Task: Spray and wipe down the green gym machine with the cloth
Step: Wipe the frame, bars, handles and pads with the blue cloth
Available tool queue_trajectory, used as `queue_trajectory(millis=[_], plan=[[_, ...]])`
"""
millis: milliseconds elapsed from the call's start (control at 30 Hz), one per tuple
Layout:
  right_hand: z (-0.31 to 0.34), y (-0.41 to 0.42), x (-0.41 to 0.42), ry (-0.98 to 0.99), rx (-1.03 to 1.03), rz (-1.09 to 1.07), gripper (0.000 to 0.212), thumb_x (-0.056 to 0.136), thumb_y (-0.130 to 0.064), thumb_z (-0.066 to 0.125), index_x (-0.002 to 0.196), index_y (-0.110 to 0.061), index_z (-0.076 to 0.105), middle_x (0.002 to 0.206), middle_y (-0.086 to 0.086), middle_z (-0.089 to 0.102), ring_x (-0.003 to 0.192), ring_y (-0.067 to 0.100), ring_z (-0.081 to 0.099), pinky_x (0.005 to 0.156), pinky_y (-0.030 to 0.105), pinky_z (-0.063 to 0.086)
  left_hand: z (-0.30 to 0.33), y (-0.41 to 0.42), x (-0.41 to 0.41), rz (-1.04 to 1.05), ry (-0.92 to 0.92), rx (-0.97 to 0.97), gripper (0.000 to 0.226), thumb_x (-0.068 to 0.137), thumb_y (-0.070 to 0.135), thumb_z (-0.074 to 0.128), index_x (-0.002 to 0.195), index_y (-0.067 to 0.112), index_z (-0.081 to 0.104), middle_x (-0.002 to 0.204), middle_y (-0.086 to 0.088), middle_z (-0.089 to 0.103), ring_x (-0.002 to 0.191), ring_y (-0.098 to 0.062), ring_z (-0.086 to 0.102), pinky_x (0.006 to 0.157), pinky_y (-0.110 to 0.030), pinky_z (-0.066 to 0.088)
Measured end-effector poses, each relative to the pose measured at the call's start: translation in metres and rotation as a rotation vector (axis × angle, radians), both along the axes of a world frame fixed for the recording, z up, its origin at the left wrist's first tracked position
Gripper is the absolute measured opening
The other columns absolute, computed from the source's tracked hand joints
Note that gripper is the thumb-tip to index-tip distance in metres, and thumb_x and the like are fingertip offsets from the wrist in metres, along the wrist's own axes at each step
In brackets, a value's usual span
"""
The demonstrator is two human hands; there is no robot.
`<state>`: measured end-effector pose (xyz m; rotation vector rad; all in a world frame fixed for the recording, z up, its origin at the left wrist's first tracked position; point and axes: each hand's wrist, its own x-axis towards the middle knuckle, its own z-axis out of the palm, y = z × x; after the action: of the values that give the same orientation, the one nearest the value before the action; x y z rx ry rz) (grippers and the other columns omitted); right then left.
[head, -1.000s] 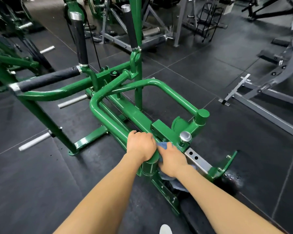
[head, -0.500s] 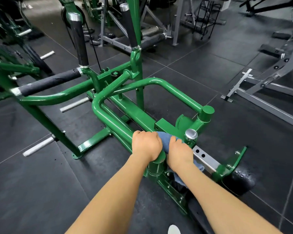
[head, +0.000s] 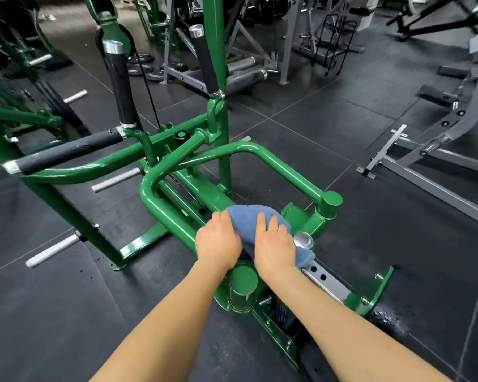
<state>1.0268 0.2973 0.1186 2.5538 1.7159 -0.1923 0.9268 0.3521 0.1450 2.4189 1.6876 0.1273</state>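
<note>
The green gym machine (head: 284, 166) fills the middle of the head view, its low frame running toward me. A blue cloth (head: 247, 216) is draped over the central beam, just left of a chrome knob (head: 303, 240). My left hand (head: 218, 245) sits at the cloth's left edge with its fingers curled down over the cloth and the beam. My right hand (head: 274, 245) lies on top of the cloth with fingers spread and pressing it onto the frame. A loose end of the cloth hangs out to the right of my right hand. No spray bottle is in view.
A green capped post (head: 243, 282) stands right below my hands, with a perforated steel bar (head: 324, 282) to its right. Black foam handles (head: 66, 151) stick out at left. Grey machines (head: 436, 150) stand at right and behind; the floor is dark rubber tile.
Both hands have slid forward along the beam, uncovering the green capped post. The cloth is now spread out ahead of them, and my right hand's fingers have flattened onto it.
</note>
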Motion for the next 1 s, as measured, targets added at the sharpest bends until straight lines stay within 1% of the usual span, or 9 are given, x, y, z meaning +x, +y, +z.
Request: queue_trajectory(millis=[100,333,467,567,733,833,900,967,1000], plan=[[-0.025,0.016,0.007,-0.024,-0.147,0.036,0.069,0.099,-0.016,0.046,0.152,-0.009,0.003,0.156,0.026,0.008,0.139,0.041,0.025,0.109,0.043,0.032,-0.009,-0.001,0.000,-0.098,0.210,0.019,0.019,0.096,0.027,0.036,0.089,0.021,0.052,0.099,-0.003,0.067,0.088,-0.027,0.064,0.066,-0.031,0.031],[-0.032,0.070,0.011,-0.079,-0.233,0.112,0.070,0.098,-0.020,0.046,0.153,-0.009,0.003,0.157,0.024,0.007,0.141,0.048,0.014,0.113,0.050,0.024,-0.017,0.005,-0.002,-0.076,0.143,0.055,0.023,0.096,0.030,0.033,0.079,0.023,0.047,0.081,0.001,0.066,0.069,-0.025,0.047,0.067,-0.032,0.027],[-0.028,0.081,0.027,-0.059,-0.267,0.223,0.084,0.090,-0.033,0.062,0.152,-0.016,0.010,0.158,0.016,0.011,0.141,0.040,0.020,0.110,0.047,0.025,-0.016,0.005,-0.001,-0.051,0.140,0.048,0.021,0.093,0.027,0.037,0.075,0.023,0.048,0.074,0.000,0.062,0.064,-0.024,0.043,0.066,-0.031,0.028],[-0.024,0.064,0.029,-0.088,-0.257,0.237,0.084,0.084,-0.030,0.070,0.149,-0.015,0.018,0.150,0.016,0.029,0.133,0.034,0.034,0.103,0.040,0.033,-0.015,0.005,-0.001,-0.044,0.157,0.044,0.021,0.091,0.023,0.039,0.070,0.022,0.045,0.068,0.002,0.054,0.062,-0.023,0.042,0.065,-0.030,0.027],[-0.021,0.018,0.020,-0.112,-0.249,0.189,0.081,0.090,-0.034,0.062,0.150,-0.008,0.014,0.142,0.015,0.042,0.128,0.031,0.042,0.098,0.036,0.038,-0.005,0.001,0.002,-0.096,0.306,-0.030,0.022,0.092,0.020,0.042,0.069,0.023,0.044,0.065,0.005,0.047,0.063,-0.020,0.044,0.062,-0.030,0.025],[-0.026,0.010,0.020,-0.092,-0.211,0.144,0.080,0.092,-0.042,0.057,0.149,-0.006,0.014,0.140,0.015,0.045,0.126,0.031,0.043,0.098,0.036,0.038,-0.006,0.001,0.002,-0.143,0.296,-0.061,0.014,0.093,0.024,0.041,0.084,0.023,0.052,0.086,0.001,0.062,0.082,-0.024,0.056,0.071,-0.032,0.030],[-0.032,0.017,0.016,-0.117,-0.212,0.121,0.080,0.090,-0.040,0.058,0.148,-0.005,0.016,0.141,0.018,0.043,0.126,0.032,0.043,0.099,0.037,0.036,-0.010,0.004,0.002,-0.170,0.269,-0.059,0.019,0.094,0.028,0.039,0.096,0.020,0.057,0.104,-0.004,0.065,0.097,-0.026,0.058,0.090,-0.036,0.035],[-0.036,0.029,0.014,-0.140,-0.222,0.099,0.078,0.089,-0.036,0.059,0.147,-0.004,0.016,0.143,0.023,0.037,0.128,0.034,0.040,0.102,0.039,0.034,-0.014,0.006,0.001,-0.199,0.265,-0.047,0.028,0.094,0.030,0.037,0.108,0.017,0.058,0.111,-0.006,0.064,0.108,-0.027,0.057,0.110,-0.041,0.025],[-0.038,0.036,0.015,-0.144,-0.220,0.094,0.076,0.089,-0.032,0.058,0.147,-0.004,0.016,0.144,0.025,0.034,0.129,0.035,0.039,0.103,0.040,0.034,-0.016,0.007,0.000,-0.205,0.263,-0.041,0.030,0.095,0.030,0.036,0.109,0.016,0.058,0.111,-0.006,0.064,0.109,-0.027,0.056,0.113,-0.042,0.023]])
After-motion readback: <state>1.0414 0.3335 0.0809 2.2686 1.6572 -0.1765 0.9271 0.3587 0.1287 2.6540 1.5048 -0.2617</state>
